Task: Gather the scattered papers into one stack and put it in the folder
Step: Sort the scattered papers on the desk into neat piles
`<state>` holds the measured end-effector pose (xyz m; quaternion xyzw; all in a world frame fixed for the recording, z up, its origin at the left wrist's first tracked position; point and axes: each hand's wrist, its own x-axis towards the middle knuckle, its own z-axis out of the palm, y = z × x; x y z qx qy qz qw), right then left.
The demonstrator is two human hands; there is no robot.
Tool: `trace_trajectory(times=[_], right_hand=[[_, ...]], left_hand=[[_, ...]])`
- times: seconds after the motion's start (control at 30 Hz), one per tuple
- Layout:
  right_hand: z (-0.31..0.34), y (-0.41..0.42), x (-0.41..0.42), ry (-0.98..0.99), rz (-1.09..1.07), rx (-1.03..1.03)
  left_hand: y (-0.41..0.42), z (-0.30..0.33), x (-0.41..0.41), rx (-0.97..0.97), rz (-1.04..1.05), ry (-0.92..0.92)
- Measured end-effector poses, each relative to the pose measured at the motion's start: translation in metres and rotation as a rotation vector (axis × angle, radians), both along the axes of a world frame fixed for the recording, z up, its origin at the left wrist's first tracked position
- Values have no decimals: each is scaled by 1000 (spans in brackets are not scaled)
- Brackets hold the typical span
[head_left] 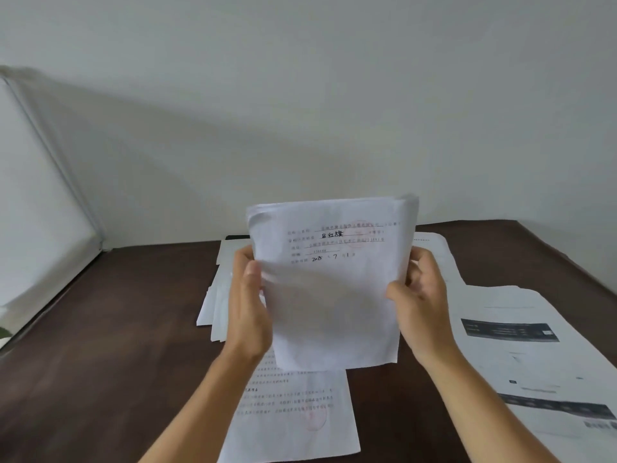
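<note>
Paper filled most of the view: a sheaf of sheets was held upright above the middle of the dark wooden table, its printed face toward the camera. The left hand was clamped on the sheaf's left edge and the right hand on its right edge, thumbs in front, fingers behind. Held by both sides and on end like that, the sheets were probably being squared, so that their lower edges could be knocked level. The top corners did not yet line up, and the left part was blurred, so the bundle seemed only partly evened.

Other papers lay flat on the table. One stamped sheet rested beneath the sheaf near the table's near edge. A loose pile sat behind the left hand, toward the far edge. Two printed pages spread along the right edge. By this judgement the gathering was unfinished, since those remained apart from the held bundle.

A thin dark strip showed at the far edge behind the pile; whether it belonged to the folder could not be told.
</note>
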<state>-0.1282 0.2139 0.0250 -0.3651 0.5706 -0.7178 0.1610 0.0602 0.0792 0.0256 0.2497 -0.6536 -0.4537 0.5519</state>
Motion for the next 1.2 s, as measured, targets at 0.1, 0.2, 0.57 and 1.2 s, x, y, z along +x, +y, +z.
trace_trajectory(times=[0.1, 0.2, 0.57, 1.2], right_hand=[[0, -6, 8, -2, 16, 14], [-8, -7, 10, -27, 18, 58], [17, 16, -55, 87, -261, 277], [-42, 107, -144, 625, -597, 1064]], left_hand=[[11, -1, -8, 31, 31, 9], [18, -12, -8, 23, 9, 11], [9, 5, -78, 232, -103, -476], [78, -55, -169, -97, -208, -859]])
